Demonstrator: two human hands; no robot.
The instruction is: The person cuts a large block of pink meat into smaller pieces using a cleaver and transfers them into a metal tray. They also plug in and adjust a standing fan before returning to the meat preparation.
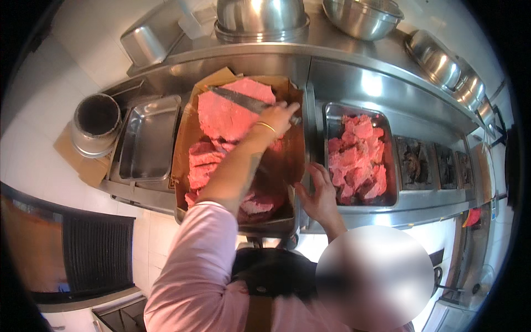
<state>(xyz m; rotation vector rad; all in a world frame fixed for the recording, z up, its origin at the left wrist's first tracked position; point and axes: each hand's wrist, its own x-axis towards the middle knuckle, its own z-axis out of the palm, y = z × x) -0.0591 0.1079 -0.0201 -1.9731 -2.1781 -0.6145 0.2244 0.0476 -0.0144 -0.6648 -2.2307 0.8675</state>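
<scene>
My left hand (pixel 282 118) grips the handle of a large kitchen knife. Its wide blade (pixel 236 98) lies across a big slab of pink raw meat (pixel 226 120), tip towards the left. The slab rests in a deep container with brown walls, apparently cardboard (pixel 298 141). Thick raw meat pieces (pixel 203 166) lie nearer me in the same container, partly hidden by my left forearm. My right hand (pixel 318 195) is at the container's right rim, fingers spread, with nothing seen in it. Just right of it sits a metal tray (pixel 395 174) holding chunks of raw meat (pixel 359 153).
A shallow metal tray (pixel 149 141) and a round pot (pixel 97 124) stand to the left. Steel bowls (pixel 261 18) rest on the raised shelf (pixel 315 50) behind. Dark-filled bins (pixel 415 162) line the right side. A blurred patch hides the lower right.
</scene>
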